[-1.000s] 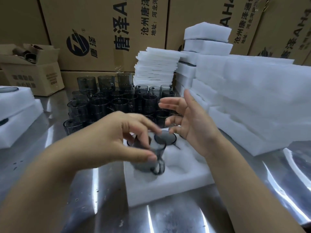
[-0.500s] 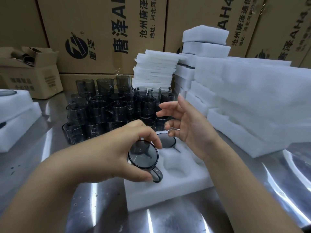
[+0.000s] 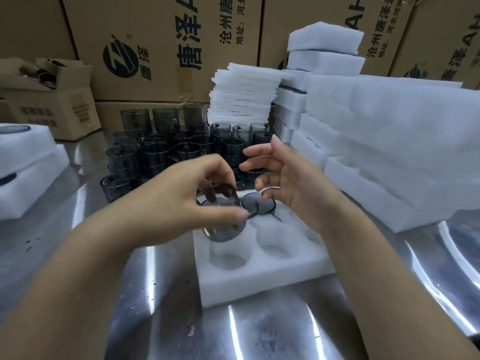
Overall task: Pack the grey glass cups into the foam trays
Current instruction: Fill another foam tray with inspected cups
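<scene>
My left hand [image 3: 181, 203] grips a grey glass cup [image 3: 223, 229] by its rim and holds it just above the near-left pocket of the white foam tray [image 3: 262, 284]. Another grey cup [image 3: 259, 203] sits in a far pocket of that tray. My right hand [image 3: 288, 183] hovers over the tray's far right side, fingers spread and holding nothing. A cluster of several grey glass cups [image 3: 161, 157] stands on the steel table behind the tray.
Stacks of white foam trays [image 3: 389, 141] rise at the right, and a pile of thin foam sheets [image 3: 244, 94] stands behind the cups. More foam pieces [image 3: 23, 172] lie at the left. Cardboard boxes [image 3: 161, 48] line the back.
My left hand turned the cup from tilted on its side to upright and brought it over the near-left pocket. My right hand stayed spread above the tray.
</scene>
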